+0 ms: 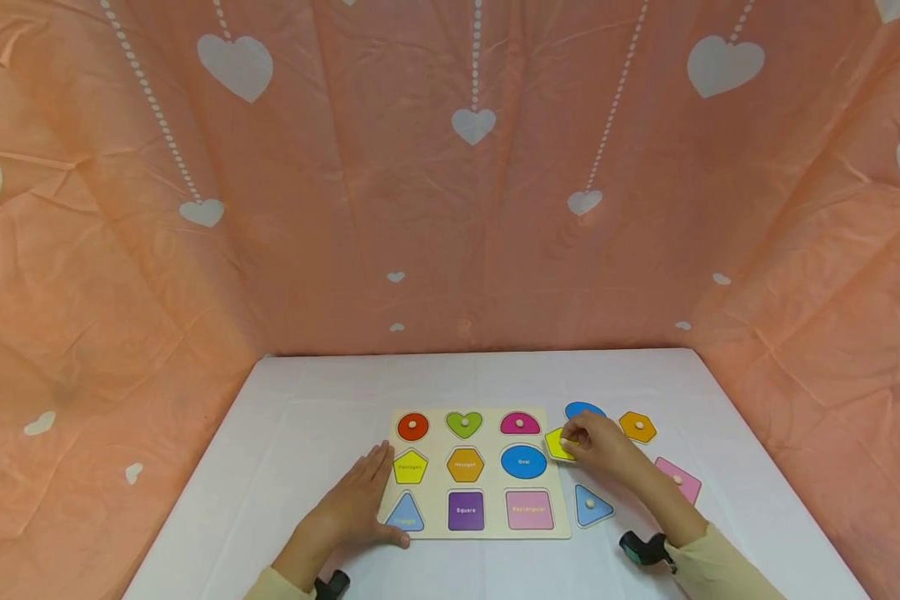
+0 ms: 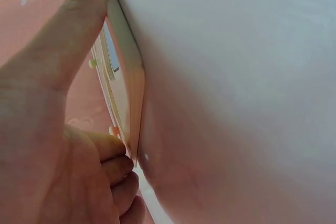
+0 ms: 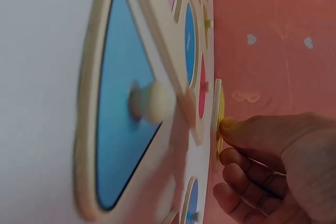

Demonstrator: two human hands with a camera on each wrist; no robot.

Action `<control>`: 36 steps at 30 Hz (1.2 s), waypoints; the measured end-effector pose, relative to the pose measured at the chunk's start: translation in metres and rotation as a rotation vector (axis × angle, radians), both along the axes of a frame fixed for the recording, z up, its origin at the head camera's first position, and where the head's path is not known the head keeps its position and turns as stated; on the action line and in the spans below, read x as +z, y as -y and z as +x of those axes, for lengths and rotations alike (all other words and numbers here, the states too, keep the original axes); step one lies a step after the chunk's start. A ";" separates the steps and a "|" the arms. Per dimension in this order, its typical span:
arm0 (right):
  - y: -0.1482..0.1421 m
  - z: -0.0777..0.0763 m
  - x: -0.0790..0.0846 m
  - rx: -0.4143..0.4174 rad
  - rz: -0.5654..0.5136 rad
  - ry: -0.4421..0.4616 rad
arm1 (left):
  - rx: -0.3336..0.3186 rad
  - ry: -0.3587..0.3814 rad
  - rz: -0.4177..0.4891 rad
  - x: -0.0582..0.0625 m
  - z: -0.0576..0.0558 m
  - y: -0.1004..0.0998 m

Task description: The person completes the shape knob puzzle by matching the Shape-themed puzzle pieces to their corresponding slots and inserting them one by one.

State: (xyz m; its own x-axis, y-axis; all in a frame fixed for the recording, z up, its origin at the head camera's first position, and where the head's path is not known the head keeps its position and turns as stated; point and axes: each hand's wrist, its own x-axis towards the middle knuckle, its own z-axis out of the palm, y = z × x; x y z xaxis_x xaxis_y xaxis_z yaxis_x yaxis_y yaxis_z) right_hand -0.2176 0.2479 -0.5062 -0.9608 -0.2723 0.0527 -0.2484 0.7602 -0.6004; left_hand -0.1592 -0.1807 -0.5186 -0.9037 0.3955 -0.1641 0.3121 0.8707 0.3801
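A wooden shape puzzle board lies flat on the table, with coloured recesses and the red circle, green heart and magenta semicircle seated in its far row. My left hand touches the board's left side with extended fingers, the thumb by its front corner. Just past the board's right edge, my right hand pinches a yellow pentagon piece. In the right wrist view that piece stays between thumb and fingers, its knob hidden by them. Nearest that hand lie a blue oval piece and a blue triangle piece.
To the right of the board an orange hexagon piece and a pink rectangle piece, partly behind the right forearm, lie on the white table. An orange cloth with hearts hangs around the back and sides.
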 end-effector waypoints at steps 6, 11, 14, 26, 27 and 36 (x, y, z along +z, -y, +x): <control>0.013 -0.001 0.003 0.019 -0.050 -0.004 | 0.005 0.010 0.003 -0.001 -0.001 0.001; 0.023 -0.001 0.003 -0.015 -0.061 0.013 | 0.001 0.008 0.005 -0.003 -0.001 0.002; 0.030 -0.001 0.005 -0.019 -0.066 0.011 | -0.001 0.010 -0.001 -0.003 -0.001 0.001; 0.056 -0.001 0.008 0.017 -0.082 0.004 | -0.008 0.011 0.004 0.000 -0.003 0.001; 0.058 -0.001 0.007 0.026 -0.081 -0.001 | -0.007 0.011 0.003 -0.001 -0.003 0.001; 0.072 -0.003 0.005 0.150 -0.021 -0.068 | 0.005 0.016 0.004 -0.001 -0.003 0.001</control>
